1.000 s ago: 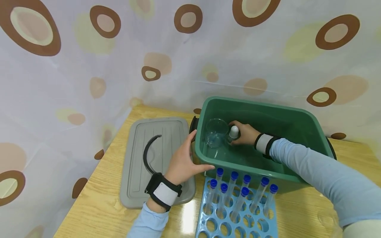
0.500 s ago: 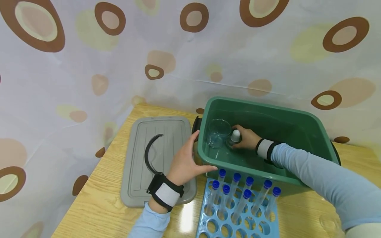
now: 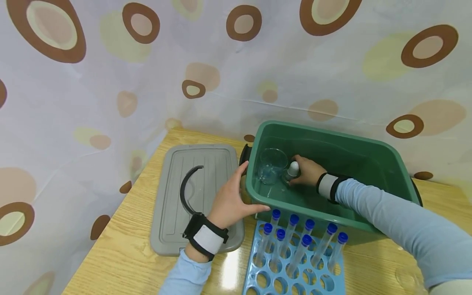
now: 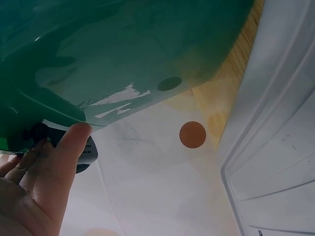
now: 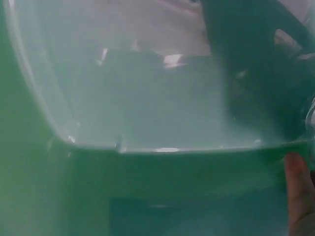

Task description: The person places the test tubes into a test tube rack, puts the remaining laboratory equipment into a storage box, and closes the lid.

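Vessel (image 3: 293,169) pinched in right hand (image 3: 310,171): keep it upright, off the beaker (image 3: 271,167) beside that hand; spread left hand (image 3: 229,203) should steady bin (image 3: 343,151)

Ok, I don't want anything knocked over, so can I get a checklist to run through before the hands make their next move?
1. Right hand has the white-topped bottle: ok, its fingers hold it inside the bin.
2. Bottle lifted off the bin's floor: cannot tell, its base isn't clearly visible.
3. Space between bottle and beaker: not ok, they are very close; contact is unclear.
4. Left hand at the bin: ok, it lies against the near left corner.
5. Lid off: ok, it lies left of the bin.
6. Tubes capped: ok, all eight in view have blue caps.
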Tool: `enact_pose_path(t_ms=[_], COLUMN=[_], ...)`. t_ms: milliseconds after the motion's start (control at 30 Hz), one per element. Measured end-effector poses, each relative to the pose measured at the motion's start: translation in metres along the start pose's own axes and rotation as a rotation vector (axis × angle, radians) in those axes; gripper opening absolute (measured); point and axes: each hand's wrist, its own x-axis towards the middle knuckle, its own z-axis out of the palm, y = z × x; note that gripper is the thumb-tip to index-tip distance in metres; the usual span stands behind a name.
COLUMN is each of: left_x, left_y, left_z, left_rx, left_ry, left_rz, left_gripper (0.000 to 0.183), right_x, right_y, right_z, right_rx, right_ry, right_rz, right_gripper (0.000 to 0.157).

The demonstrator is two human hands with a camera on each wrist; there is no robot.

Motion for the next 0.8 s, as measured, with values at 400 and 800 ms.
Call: enact_pose_path(t_ms=[400,800], left_x=[0.000,0.005], left_y=[0.003,-0.021], left_z=[0.002,-0.044], left_rx=[-0.019,-0.036], left_ry=[-0.013,0.019], left_rz=[-0.003,-0.072], left_gripper=[0.106,0.111], right_x=[-0.003,-0.055], right_y=[0.001,-0.037], right_z=[-0.018,-0.187], right_rx=[-0.121,-0.018], right_ry=[-0.067,0.176], right_rz=[0.085,0.190], right_gripper=[0.071,0.063])
